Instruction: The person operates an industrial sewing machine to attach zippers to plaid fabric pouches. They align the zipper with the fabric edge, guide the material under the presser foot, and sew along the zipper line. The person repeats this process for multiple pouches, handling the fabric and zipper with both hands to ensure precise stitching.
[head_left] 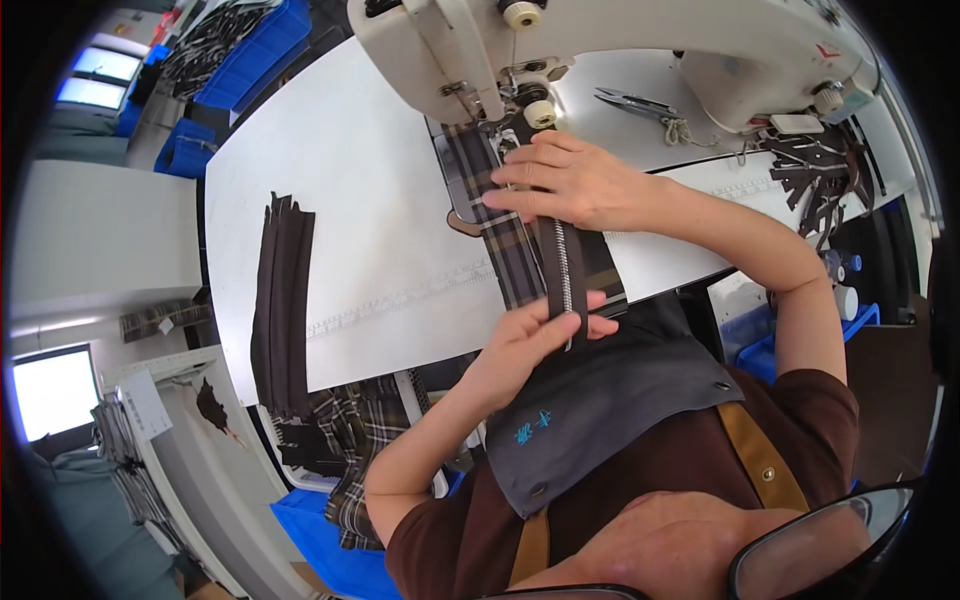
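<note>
A brown zipper (562, 262) with silvery teeth lies lengthwise over dark plaid fabric (508, 262) below the sewing machine's (430, 60) needle area. My left hand (530, 335) pinches the zipper's near end between thumb and fingers, at the table's front edge. Closer to the presser foot (508, 142), my right hand (575, 185) rests with fingers stretched out across the zipper's far end and the plaid strip. Those fingers cover where zipper and fabric meet near the needle.
A stack of brown zippers (283, 305) lies on the left of the white table (390, 250). Thread snips (640, 103) sit behind my right forearm, and more zipper pieces (820, 175) hang at the far right. Plaid cloth (365, 430) spills over a blue bin (335, 535).
</note>
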